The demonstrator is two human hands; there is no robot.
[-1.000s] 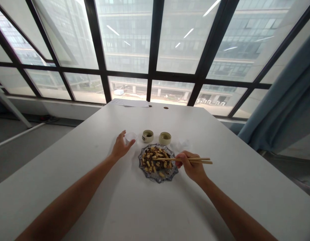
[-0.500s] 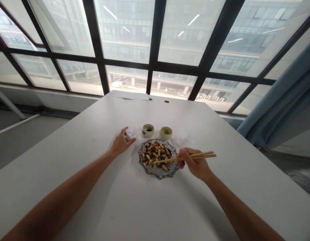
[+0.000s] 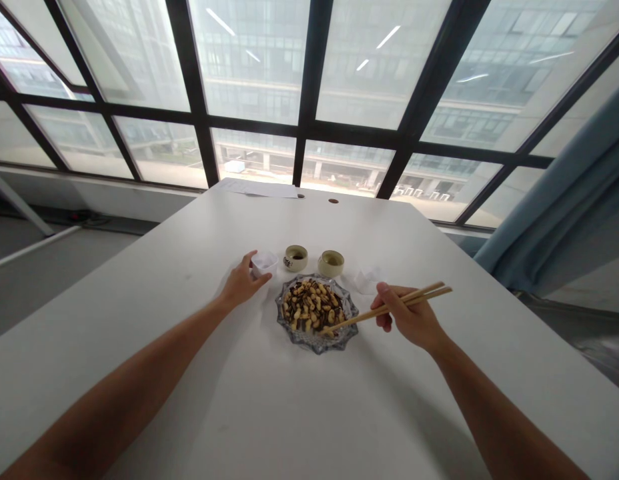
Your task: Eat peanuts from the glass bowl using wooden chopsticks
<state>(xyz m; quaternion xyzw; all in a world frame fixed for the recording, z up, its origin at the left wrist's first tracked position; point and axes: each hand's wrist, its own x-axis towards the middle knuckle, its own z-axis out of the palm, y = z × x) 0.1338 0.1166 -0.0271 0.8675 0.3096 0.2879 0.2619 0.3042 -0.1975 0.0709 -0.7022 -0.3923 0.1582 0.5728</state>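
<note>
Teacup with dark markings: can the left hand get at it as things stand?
Probably not directly: the left hand has its grip around the white cup, which stands between it and the marked teacup. It would likely need to let go first.

A white table (image 3: pixel 289 420) bears a glass dish (image 3: pixel 317 345), two cups (image 3: pixel 331 269) and paper (image 3: pixel 262 190).

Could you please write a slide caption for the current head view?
Right hand holding chopsticks over a glass dish of peanuts and dark seeds, left hand grasping a small white cup.
</note>
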